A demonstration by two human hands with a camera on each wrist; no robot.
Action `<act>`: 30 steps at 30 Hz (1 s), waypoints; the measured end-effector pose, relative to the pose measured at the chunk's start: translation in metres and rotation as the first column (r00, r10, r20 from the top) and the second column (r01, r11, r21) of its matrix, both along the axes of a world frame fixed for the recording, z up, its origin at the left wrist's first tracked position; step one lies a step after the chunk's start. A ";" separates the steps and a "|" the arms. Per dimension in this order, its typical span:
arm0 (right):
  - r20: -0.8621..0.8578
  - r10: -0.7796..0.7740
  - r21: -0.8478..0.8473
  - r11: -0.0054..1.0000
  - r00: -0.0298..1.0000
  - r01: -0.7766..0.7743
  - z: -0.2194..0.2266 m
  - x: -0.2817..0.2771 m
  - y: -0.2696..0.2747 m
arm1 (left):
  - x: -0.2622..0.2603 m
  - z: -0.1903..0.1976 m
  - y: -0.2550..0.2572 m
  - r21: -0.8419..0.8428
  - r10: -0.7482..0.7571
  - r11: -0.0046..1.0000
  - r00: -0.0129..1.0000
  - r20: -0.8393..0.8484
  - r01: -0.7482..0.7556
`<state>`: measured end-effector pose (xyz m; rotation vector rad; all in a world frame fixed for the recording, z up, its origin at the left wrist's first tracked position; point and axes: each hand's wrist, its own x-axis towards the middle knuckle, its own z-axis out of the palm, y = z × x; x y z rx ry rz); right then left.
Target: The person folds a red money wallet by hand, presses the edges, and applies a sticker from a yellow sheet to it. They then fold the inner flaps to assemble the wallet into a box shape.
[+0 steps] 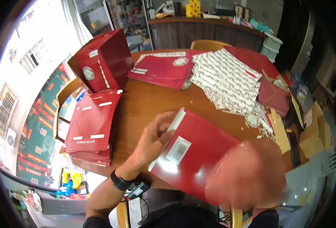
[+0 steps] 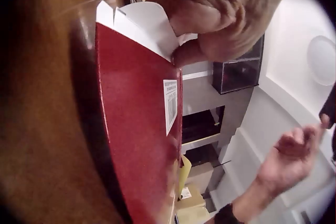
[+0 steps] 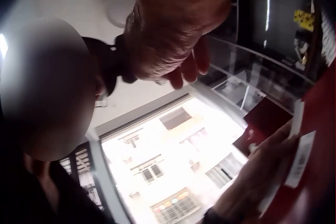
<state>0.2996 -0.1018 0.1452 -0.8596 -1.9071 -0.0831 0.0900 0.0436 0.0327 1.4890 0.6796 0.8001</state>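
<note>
My left hand [image 1: 158, 133] holds a flat red packet [image 1: 198, 159] by its white flap [image 1: 175, 119], thumb and fingers pinching the edge. The packet has a white barcode label [image 1: 178, 150] and is tilted above the wooden table [image 1: 145, 102]. In the left wrist view the left hand [image 2: 210, 19] grips the flap above the red packet [image 2: 136, 129]. My right hand [image 1: 247, 178] is a blur to the right of the packet. The left wrist view shows the right hand [image 2: 291, 155] apart from the packet, its fingers loosely curled and holding nothing. The right hand [image 3: 173, 35] also looks empty in its own wrist view.
A stack of red packets [image 1: 90, 129] lies at the table's left, with upright red boxes [image 1: 103, 60] behind it. More red packets [image 1: 162, 70] lie at the back, beside patterned sheets [image 1: 225, 79] and a dark red stack [image 1: 274, 95]. Cardboard pieces [image 1: 316, 133] sit at the right.
</note>
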 end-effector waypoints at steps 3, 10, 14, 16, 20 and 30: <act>-0.059 -0.288 -0.243 0.933 0.956 0.266 -0.029 0.025 0.058 | 0.010 0.002 0.015 0.112 -0.009 0.994 1.000 -0.030 0.012; 0.094 -0.356 -0.485 0.799 0.930 0.355 -0.069 0.052 0.082 | 0.025 0.016 0.044 0.213 0.029 0.977 0.993 -0.115 -0.004; -0.005 -0.384 -0.673 0.684 0.924 0.281 -0.070 0.053 0.083 | 0.038 0.019 0.044 0.909 0.488 0.382 0.872 -0.043 -0.169; 0.016 -0.406 -0.632 0.704 0.914 0.324 -0.074 0.051 0.085 | 0.039 0.029 0.036 0.934 0.499 0.285 0.865 0.047 -0.216; -0.022 -0.368 -0.539 0.788 0.930 0.299 -0.079 0.047 0.087 | 0.040 0.031 0.021 0.894 0.424 0.422 0.905 -0.047 -0.151; -0.060 -0.377 -0.491 0.817 0.924 0.301 -0.087 0.037 0.083 | 0.050 0.045 0.011 0.834 0.532 0.552 0.772 -0.348 -0.004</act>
